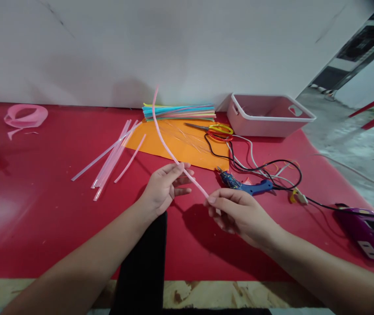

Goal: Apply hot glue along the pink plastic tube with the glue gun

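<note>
A long, thin pink plastic tube (163, 139) is held up over the table, curving away toward the wall. Partway along it, my left hand (165, 186) pinches it between thumb and forefinger, the other fingers loosely spread. At the near end, the fingertips of my right hand (234, 213) are closed on the tube. Left of my hands lies a loose bunch of pink and clear tubes (111, 162), with one short curved pink piece (131, 159) beside it. Behind my right hand rests a blue glue gun (246, 184) with a black cord.
An orange sheet (180, 146) bears scissors (218, 130) and a stack of coloured tubes (178, 112). A pink basket (266, 127) stands at the back right. Cords run to a purple power strip (367, 238). A pink ribbon roll (26, 116) lies far left. A black strip (144, 267) crosses the front edge.
</note>
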